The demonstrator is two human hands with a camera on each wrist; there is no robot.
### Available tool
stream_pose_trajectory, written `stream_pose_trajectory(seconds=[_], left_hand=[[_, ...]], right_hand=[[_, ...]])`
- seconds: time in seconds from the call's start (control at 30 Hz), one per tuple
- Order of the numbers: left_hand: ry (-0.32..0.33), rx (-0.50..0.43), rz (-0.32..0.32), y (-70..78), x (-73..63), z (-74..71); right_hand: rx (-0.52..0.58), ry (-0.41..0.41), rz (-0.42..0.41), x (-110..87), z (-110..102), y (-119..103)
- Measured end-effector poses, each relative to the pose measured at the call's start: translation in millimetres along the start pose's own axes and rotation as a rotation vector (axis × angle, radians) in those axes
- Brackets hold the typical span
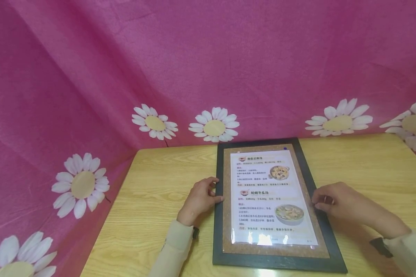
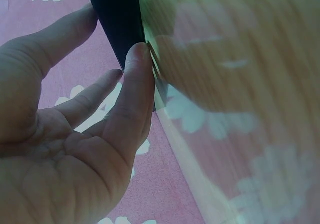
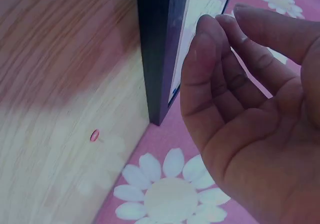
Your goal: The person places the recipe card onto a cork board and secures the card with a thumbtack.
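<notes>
A black-framed cork board (image 1: 275, 252) lies on the wooden table, bearing a clear-covered recipe sheet (image 1: 256, 219) printed with two bowls of soup. At the board's left edge is my left hand (image 1: 200, 200), its thumb and fingertips on the black frame (image 2: 117, 24); the left wrist view has the thumb at the upper edge and a finger low on the side. My right hand (image 1: 343, 204) is over the right edge with loosely bent fingers. In the right wrist view its fingertips (image 3: 204, 47) come near the thumb, with nothing seen between them.
A blue pin (image 1: 285, 148) sits in the cork near the top right corner. The light wooden table (image 1: 156, 184) extends on both sides of the board. Behind and to the left hangs a pink cloth (image 1: 208, 57) with large white daisies.
</notes>
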State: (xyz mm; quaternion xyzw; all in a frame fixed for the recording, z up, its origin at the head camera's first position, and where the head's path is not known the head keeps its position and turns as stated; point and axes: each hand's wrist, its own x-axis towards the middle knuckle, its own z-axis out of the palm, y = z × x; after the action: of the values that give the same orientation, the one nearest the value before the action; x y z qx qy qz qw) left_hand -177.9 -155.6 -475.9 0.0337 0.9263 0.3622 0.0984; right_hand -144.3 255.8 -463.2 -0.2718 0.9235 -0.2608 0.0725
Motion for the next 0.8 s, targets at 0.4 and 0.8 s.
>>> stream_pose_trajectory(seconds=[0.4, 0.8], left_hand=[[0.005, 0.006, 0.011, 0.2, -0.3, 0.2], [-0.005, -0.001, -0.009, 1.9, -0.6, -0.5]], right_hand=[[-0.027, 0.074, 0.083, -3.5, -14.2, 14.9], [-0.08, 0.05, 0.24, -4.2, -21.6, 29.5]])
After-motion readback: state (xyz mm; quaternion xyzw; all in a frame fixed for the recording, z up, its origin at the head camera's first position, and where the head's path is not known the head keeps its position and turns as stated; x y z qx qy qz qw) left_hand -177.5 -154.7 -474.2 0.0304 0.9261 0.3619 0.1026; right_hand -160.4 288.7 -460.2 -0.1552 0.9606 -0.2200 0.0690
